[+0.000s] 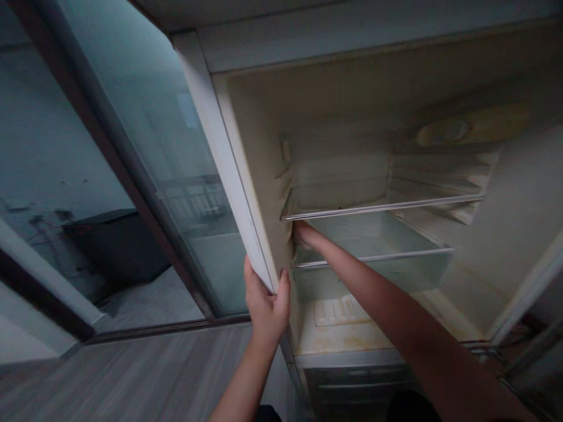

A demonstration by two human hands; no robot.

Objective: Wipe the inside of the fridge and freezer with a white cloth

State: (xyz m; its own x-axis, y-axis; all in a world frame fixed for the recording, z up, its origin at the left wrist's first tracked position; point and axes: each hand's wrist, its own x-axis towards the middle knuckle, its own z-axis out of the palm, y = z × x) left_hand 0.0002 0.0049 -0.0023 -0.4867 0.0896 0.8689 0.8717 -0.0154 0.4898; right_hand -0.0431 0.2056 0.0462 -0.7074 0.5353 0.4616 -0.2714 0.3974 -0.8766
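An open, stained white fridge [246, 193] stands before me with two glass shelves inside. My left hand [266, 302] grips the fridge's left front edge, thumb on the inside and fingers wrapped round the outside. My right hand [303, 233] reaches into the cabinet between the upper glass shelf [382, 206] and the lower glass shelf [373, 257], at the left inner wall. Its fingers are hidden against the wall under the upper shelf. The shelves carry nothing.
A glass sliding door [145, 152] in a dark frame stands left of the fridge. Beyond it lies a dark box [116, 243]. Wood-pattern flooring [132, 375] runs below. The fridge's floor [343, 331] is yellowed, with a drawer front [356, 381] beneath.
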